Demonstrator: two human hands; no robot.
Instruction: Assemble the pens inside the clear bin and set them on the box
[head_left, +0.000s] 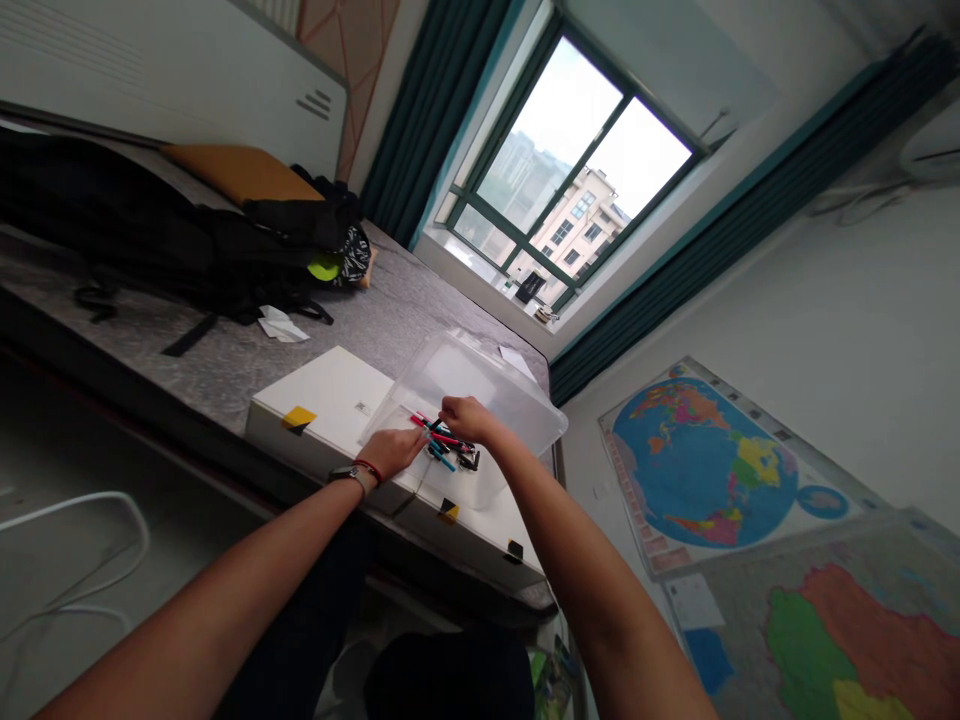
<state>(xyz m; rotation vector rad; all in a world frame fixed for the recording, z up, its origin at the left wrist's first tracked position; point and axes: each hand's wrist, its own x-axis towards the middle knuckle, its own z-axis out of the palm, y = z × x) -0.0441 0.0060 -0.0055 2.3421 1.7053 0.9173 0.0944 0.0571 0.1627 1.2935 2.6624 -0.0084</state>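
Observation:
A small heap of red, teal and black pens (444,458) lies with dark metal clips (470,459) in or on a clear plastic bin (517,410). From the left, my left hand (394,452) reaches the pens, its fingers closed at their near ends; what they pinch is too small to name. My right hand (466,417) is just above the heap, fingers curled in. Something dark shows below its fingertips, but its kind cannot be made out. Under the bin are white boxes (330,400) with yellow and black tabs.
The boxes stand on a bed with a grey mattress (367,320). Black bags (225,255), an orange-brown flat item (240,172) and a crumpled tissue (281,324) lie farther left. A window (577,150) is ahead; a world map (705,455) hangs on the right wall.

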